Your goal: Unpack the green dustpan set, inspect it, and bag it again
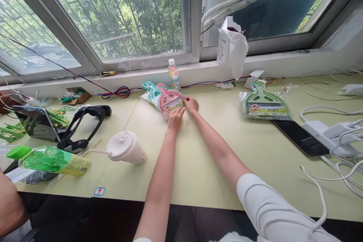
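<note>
Left hand (175, 120) and right hand (192, 104) are sitting half-curled against the pink dustpan (166, 97) at its near and right edges, can't tell if they're actually pinching it, and a hard shove could be tipping that bottle (174, 77) standing just beyond the grip.

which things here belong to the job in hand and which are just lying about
Seemingly part of the job:
pink plastic dustpan-and-brush set, touched by the left hand and right hand
teal plastic dustpan set beside it
green plastic dustpan set

Likely lying about:
white lidded cup
black rectangular phone
green-capped plastic bottle
</note>
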Motion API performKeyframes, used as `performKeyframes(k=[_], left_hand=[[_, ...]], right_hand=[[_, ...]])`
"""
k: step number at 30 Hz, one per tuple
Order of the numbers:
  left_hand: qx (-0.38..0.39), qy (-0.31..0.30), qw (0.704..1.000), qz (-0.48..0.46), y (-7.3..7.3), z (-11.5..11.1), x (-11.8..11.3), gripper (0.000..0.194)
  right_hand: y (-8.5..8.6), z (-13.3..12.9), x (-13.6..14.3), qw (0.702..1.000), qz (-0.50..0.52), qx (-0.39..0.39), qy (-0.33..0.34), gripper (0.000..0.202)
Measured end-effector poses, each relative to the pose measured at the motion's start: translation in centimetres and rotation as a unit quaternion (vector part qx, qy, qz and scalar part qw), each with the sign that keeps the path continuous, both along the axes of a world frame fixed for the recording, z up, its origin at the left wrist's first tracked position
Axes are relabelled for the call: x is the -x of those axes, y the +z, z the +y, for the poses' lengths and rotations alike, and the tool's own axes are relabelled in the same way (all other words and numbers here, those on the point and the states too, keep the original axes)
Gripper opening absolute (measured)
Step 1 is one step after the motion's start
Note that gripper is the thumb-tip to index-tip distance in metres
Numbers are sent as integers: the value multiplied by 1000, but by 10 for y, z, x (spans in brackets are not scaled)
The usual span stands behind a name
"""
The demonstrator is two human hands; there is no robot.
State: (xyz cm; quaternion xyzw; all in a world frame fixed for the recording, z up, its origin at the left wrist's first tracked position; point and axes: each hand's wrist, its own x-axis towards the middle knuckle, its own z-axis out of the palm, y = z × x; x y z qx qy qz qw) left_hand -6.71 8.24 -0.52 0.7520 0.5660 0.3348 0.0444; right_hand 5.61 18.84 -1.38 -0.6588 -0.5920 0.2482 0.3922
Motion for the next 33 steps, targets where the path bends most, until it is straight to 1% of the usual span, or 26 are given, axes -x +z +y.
performKeyframes(k=[1,4,6,7,8,10,11,12,14,17,19,20,22,23,24,26,28,29,31,33], left_hand=[[19,-18,1000,15,-2,3,-1,55],[30,-5,999,13,-8,10,1,61],[35,-9,999,6,-9,13,4,49],[36,-7,999,1,-9,13,6,41],[36,-9,999,-2,-9,14,7,37],[34,-14,999,-3,-8,15,8,34],[37,-14,999,0,-8,15,8,35],[42,-12,999,6,-8,16,8,36],[46,-4,999,18,-8,17,9,39],[45,-6,998,43,-7,18,7,40],[47,-1,997,61,-5,17,3,40],[48,5,996,70,-4,15,0,41],[48,18,995,82,-1,10,-6,42],[45,18,995,86,0,6,-9,43],[39,7,995,87,1,1,-11,43],[25,-41,996,80,3,-12,-14,42],[15,-99,993,58,3,-29,-17,41],[14,-120,992,40,2,-39,-19,39],[25,-134,991,-10,-1,-59,-25,32],[69,-152,982,-84,-3,-75,-36,24]], right_hand=[[0,0,0,1000,-2,-2,0,24],[2,-2,2,1000,-7,-11,2,24],[4,-8,5,999,-7,-36,2,28],[5,-13,6,998,-6,-60,-8,31],[6,-19,6,996,-9,-89,-25,35],[8,-35,0,988,-28,-139,-65,40],[9,-45,-7,983,-47,-157,-82,41],[10,-55,-18,978,-74,-171,-98,42],[12,-77,-50,964,-149,-188,-117,45],[12,-107,-121,937,-273,-181,-122,51],[10,-124,-168,928,-318,-141,-136,53],[9,-131,-188,925,-325,-111,-162,51],[7,-142,-215,920,-331,-66,-199,45],[6,-146,-222,919,-331,-58,-206,47],[5,-150,-226,919,-330,-56,-208,51],[5,-159,-226,924,-322,-65,-198,55],[6,-170,-222,930,-306,-77,-187,52],[6,-176,-220,933,-297,-86,-184,50],[9,-189,-216,938,-277,-109,-179,48],[12,-202,-209,944,-259,-119,-165,47]])
